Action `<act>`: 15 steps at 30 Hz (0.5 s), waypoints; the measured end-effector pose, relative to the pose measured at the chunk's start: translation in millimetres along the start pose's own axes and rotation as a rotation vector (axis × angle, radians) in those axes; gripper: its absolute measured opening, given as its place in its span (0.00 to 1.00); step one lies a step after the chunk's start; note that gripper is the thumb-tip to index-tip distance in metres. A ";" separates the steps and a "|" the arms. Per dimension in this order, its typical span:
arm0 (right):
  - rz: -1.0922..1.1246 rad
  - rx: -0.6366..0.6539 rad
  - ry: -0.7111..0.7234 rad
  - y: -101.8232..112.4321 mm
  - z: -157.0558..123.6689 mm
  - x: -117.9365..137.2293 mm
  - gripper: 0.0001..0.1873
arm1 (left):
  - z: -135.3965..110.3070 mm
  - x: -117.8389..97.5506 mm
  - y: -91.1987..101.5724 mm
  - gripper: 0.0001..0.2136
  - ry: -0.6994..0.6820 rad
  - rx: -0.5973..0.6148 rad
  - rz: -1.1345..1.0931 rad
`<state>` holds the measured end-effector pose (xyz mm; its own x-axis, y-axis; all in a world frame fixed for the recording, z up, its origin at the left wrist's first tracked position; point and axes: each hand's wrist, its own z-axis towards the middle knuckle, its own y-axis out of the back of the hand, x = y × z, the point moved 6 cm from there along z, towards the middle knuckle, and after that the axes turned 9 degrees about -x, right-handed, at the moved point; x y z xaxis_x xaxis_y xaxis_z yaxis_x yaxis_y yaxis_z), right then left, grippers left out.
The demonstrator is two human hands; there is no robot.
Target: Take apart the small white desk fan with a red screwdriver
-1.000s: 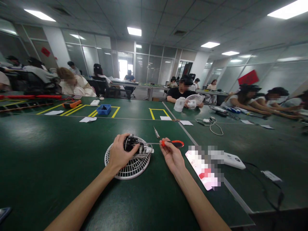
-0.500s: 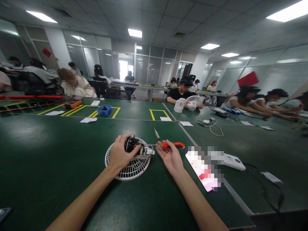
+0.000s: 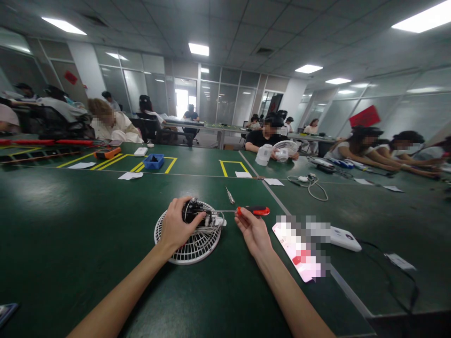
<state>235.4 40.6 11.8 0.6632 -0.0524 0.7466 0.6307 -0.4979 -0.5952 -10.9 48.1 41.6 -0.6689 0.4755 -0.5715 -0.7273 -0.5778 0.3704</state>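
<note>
My left hand (image 3: 178, 224) is wrapped round a black fan motor (image 3: 192, 210), holding it on top of a round white fan grille (image 3: 192, 249). White plastic parts and a loop of pale cable (image 3: 211, 229) sit at the motor's right side. In the fingers of my right hand (image 3: 252, 229) is a screwdriver (image 3: 259, 211) with a red and black handle. It lies almost level, its shaft pointing left to the motor; whether the tip sits in a screw is too small to tell. A smaller, clear-handled screwdriver (image 3: 230, 195) lies just beyond on the table.
A phone with a lit screen (image 3: 298, 256) and a white device (image 3: 343, 238) with a black cable lie to the right. Farther off are a blue bin (image 3: 153, 161), paper slips, a coiled white cord (image 3: 312, 185) and a co-worker (image 3: 269, 134) holding a white fan.
My right hand's fingers have shifted on the screwdriver handle, which has turned to show more black. The left hand keeps its hold on the motor.
</note>
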 end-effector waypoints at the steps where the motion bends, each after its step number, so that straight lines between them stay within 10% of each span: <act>1: 0.020 0.001 0.005 0.1 0.3 0.5 0.17 | 0.1 0.0 -0.1 0.24 0.001 0.001 -0.003; 15: 0.027 -0.029 -0.009 -2.1 -3.5 -1.2 0.16 | -0.3 -1.5 -1.1 0.25 -0.023 0.021 0.009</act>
<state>231.8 38.7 13.1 0.6836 -0.0586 0.7275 0.6006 -0.5210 -0.6064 -9.1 47.8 41.8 -0.6785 0.4853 -0.5514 -0.7241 -0.5680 0.3911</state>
